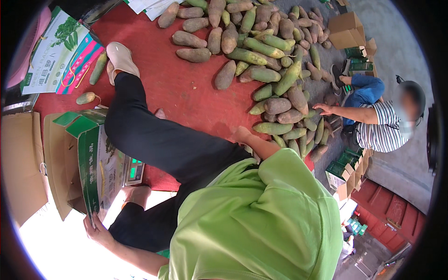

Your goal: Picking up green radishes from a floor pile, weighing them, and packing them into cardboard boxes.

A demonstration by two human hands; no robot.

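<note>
At the lower left, my left hand point(99, 232) grips the lower edge of an open green-and-white carton point(88, 163), with fingers bent against its printed side. The carton's flaps stand up, and its inside is mostly hidden. Beside it, a digital scale point(135, 171) shows a lit green display, partly covered by the carton and my leg. My right hand point(241, 135) is past my thigh, near the closest radishes of a big heap point(280, 116) of green and brownish, soil-coated long radishes. Its fingers are too small and blurred to read.
A red mat point(182, 88) lies under the heap. Two loose radishes, one long green point(98, 68) and one short point(86, 98), lie near a printed carton point(56, 51). On the right, another person point(382, 116) sits reaching toward the heap, near open boxes point(346, 30) and green-lined cartons point(340, 172).
</note>
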